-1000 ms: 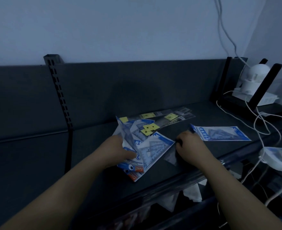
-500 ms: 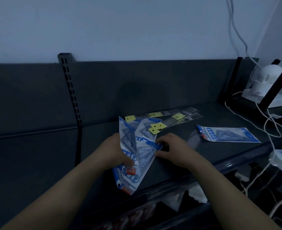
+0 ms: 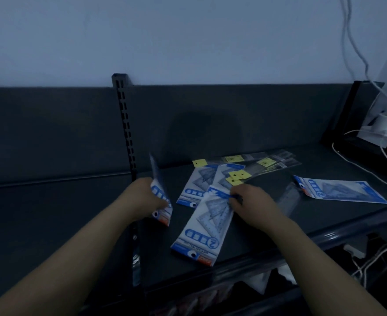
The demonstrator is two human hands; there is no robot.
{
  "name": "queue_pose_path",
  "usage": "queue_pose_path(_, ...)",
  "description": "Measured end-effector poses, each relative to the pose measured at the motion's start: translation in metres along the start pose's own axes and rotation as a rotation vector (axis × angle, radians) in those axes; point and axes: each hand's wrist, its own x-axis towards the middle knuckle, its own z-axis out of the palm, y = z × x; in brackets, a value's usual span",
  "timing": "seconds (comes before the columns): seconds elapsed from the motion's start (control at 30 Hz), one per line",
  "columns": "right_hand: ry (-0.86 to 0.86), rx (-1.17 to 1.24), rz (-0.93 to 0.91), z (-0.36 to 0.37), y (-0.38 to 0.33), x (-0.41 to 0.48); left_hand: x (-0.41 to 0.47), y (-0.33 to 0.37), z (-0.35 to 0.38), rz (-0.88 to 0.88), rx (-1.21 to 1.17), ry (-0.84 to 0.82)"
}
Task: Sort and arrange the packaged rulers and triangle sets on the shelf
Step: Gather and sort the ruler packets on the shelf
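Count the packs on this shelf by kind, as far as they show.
Blue-and-white triangle set packs: 5 (one held in the left hand, one in the right hand, two lying behind, one apart at right).
Clear ruler packs, counted by yellow tags: 5.
Total: 10; overlaps may hide more.

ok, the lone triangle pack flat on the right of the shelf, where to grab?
Pinch the lone triangle pack at its left header end, coming from the front with the right hand: it lies flat, that end is nearest, probably stiffest.
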Motion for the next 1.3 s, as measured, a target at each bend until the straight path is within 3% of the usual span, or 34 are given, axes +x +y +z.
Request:
queue_pose_path(0.1,0.04,-0.018,0.096,-0.001,0.0,-0.008,-0.004,0.005,0.002,0.032,-0.142,-0.075)
queue_pose_path(0.27,-0.058,0.038,0.066,-0.002,-0.013,-0.03,-0.015,0.014,-0.006,0.034,-0.628,-0.257)
queue_pose_path(0.4,-0.136,-0.047,0.122,0.002,-0.023,-0.033,-0.02,0.005,-0.006,0.032,-0.379,-0.392)
queue_pose_path(0.6,-0.176,-0.069,0.126,0.009,-0.04,-0.034,-0.007,-0.014,-0.017,-0.027,-0.06,-0.336)
queue_pose_path(0.8,-0.21,0.021,0.067,0.016,-0.066,-0.032,-0.004,-0.02,-0.014,0.116,-0.062,-0.224)
queue_pose_path(0.93,-0.038,0.012,0.12,0.017,-0.062,-0.029,-0.008,-0.027,-0.02,0.064,-0.263,-0.26)
queue_pose_path(1.03,-0.017,0.005,0.174,0.013,-0.052,-0.033,-0.012,-0.029,-0.022,0.051,-0.369,-0.278)
queue_pose_path(1.3,0.091,-0.023,0.166,0.01,-0.059,-0.048,-0.018,-0.029,-0.009,0.116,-0.346,-0.248)
